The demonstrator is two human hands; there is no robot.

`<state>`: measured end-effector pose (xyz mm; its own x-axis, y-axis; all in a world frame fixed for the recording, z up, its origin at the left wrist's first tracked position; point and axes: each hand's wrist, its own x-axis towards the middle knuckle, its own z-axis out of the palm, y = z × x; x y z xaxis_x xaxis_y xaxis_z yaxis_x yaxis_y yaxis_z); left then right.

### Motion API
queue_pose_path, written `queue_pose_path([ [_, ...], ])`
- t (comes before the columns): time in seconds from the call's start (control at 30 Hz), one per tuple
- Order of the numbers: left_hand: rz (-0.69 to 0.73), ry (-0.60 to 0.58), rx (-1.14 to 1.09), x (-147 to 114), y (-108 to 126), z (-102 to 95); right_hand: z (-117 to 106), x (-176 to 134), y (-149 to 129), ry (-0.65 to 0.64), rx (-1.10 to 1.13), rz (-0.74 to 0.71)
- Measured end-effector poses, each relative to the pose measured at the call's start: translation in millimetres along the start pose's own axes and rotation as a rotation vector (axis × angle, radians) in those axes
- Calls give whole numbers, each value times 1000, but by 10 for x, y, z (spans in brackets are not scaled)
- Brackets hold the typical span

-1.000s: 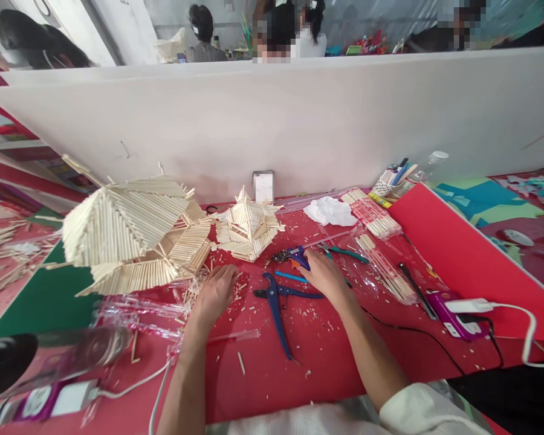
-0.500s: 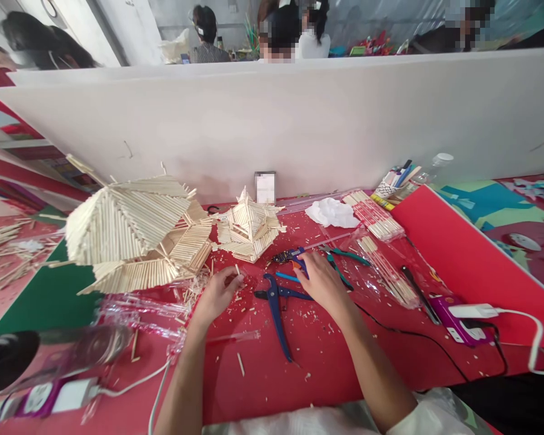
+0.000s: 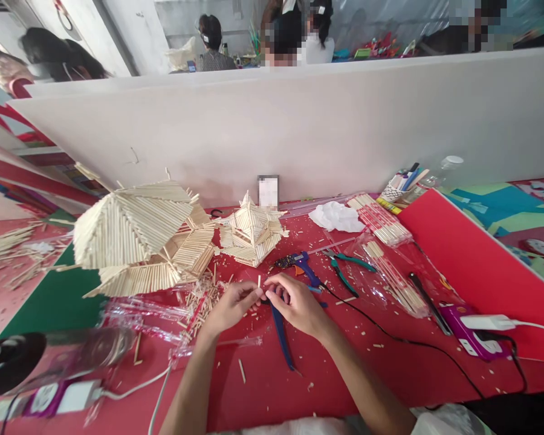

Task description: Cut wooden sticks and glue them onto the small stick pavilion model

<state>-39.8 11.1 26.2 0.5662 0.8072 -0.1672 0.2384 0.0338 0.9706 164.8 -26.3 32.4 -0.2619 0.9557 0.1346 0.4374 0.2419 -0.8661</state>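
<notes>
My left hand (image 3: 236,307) pinches a short piece of wooden stick (image 3: 259,280), its end poking up between thumb and fingers. Close beside it, my right hand (image 3: 298,304) has its fingers curled in; whatever they hold, if anything, is hidden. Both hands are over a blue-handled cutter (image 3: 281,338), whose head they cover. Just behind the right hand lies a blue glue gun (image 3: 299,261) with a black cord. Beyond the hands stands a small tiered stick model (image 3: 251,232), and a larger stick-roofed model (image 3: 131,229) stands to the left.
Green-handled pliers (image 3: 344,272) and packs of sticks (image 3: 381,219) lie to the right, near a purple power strip (image 3: 469,332). Stick offcuts (image 3: 204,305) and plastic wrap are at left. A white board (image 3: 272,121) closes off the back; people sit beyond it.
My right hand has left the glue gun and come in beside my left hand. The left hand, still with its stick piece, has shifted slightly right. The view has moved a little.
</notes>
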Motion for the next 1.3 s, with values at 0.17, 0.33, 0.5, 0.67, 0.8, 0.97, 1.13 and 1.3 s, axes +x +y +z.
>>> queue_pose_path([
  [0.17, 37, 64, -67, 79, 34, 169, -51, 35, 3, 26, 39, -22],
  [0.33, 29, 145, -139, 148, 68, 243, -70, 54, 6, 58, 61, -28],
  [0.5, 25, 216, -215, 193, 137, 287, -55, 100, -43, 113, 24, -74],
  [0.67, 2, 248, -231, 220, 123, 300, -54, 132, -42, 116, 29, -76],
  [0.8, -5, 261, -210, 232, 122, 306, -62, 148, -41, 88, 45, -58],
  [0.97, -35, 286, -190, 239, 131, 311, -70, 168, -55, 67, 64, -47],
  [1.13, -40, 310, -238, 239, 114, 319, -63, 170, -48, 60, 62, -46],
  [1.3, -36, 312, -258, 237, 110, 317, -57, 163, -37, 55, 63, -46],
])
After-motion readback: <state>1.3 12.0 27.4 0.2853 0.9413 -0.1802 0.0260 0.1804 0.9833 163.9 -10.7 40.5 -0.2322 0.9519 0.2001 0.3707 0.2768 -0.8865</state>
